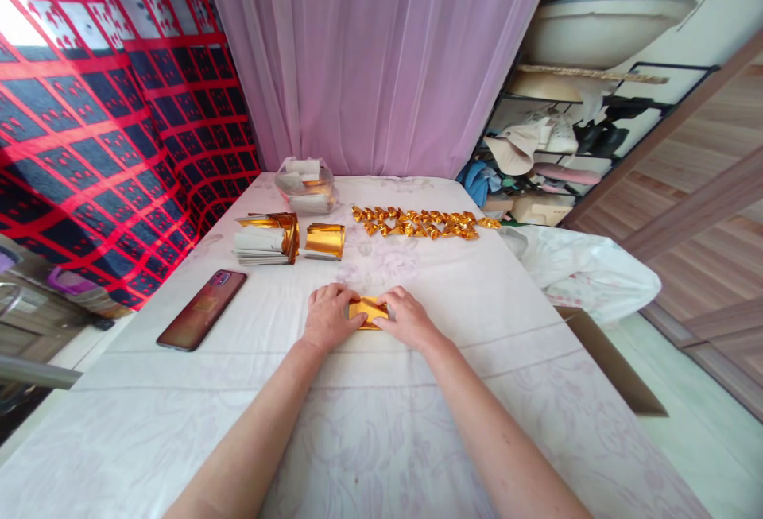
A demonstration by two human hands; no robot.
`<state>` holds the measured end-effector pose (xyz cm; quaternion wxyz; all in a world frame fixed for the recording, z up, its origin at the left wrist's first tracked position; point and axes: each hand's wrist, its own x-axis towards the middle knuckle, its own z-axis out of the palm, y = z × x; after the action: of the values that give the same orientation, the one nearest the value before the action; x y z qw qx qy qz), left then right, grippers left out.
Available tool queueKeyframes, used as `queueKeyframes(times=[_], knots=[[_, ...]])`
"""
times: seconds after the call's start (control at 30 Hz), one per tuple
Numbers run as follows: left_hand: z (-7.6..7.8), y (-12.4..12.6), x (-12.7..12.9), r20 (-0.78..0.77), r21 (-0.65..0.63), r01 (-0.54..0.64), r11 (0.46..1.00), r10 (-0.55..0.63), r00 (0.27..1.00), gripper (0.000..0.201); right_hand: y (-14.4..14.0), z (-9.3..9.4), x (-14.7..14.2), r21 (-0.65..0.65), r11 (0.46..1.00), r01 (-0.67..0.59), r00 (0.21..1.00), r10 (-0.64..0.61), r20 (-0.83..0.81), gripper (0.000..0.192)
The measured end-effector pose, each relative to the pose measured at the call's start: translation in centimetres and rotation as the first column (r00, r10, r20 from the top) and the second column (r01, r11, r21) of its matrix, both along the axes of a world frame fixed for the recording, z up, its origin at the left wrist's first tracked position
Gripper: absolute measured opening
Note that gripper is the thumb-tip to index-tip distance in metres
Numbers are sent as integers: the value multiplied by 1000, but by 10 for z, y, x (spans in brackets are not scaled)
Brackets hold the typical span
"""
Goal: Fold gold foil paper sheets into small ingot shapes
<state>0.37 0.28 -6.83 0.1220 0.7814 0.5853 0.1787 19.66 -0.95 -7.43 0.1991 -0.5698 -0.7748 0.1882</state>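
Note:
A sheet of gold foil paper [368, 311] lies on the table in front of me, partly folded over, with grey-white showing at its edge. My left hand [331, 317] grips its left end, thumb on top and fingers along the far side. On the right end my right hand [408, 317] holds it the same way, thumb pressed near the close edge. Both hands rest low on the tablecloth [369, 439]. Beyond them stand a small stack of gold foil sheets [325, 242] and a larger, fanned stack [266, 239].
Folded gold foil pieces [423, 222] lie in rows at the back right. A clear plastic bag [306, 185] of paper sits at the back left. A phone [203, 310] lies on the left. Off the right edge are a white plastic bag [590, 273] and a cardboard piece [611, 364].

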Motion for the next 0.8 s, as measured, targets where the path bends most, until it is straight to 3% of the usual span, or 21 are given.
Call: queueKeyframes(times=[0.2, 0.33, 0.6, 0.8], knots=[[0, 0, -1, -9, 0, 21, 1000, -21, 1000, 33, -2, -5, 4, 45, 998, -51, 998, 52, -25, 27], [-1, 1, -1, -13, -5, 12, 1000, -13, 1000, 33, -7, -8, 4, 72, 997, -18, 997, 24, -76, 29], [-1, 1, -1, -22, -5, 12, 1000, -12, 1000, 31, -9, -22, 6, 223, 975, 20, 981, 24, -192, 13], [-2, 2, -2, -8, -7, 15, 1000, -15, 1000, 32, -5, -29, 5, 246, 969, 34, 979, 17, -204, 14]])
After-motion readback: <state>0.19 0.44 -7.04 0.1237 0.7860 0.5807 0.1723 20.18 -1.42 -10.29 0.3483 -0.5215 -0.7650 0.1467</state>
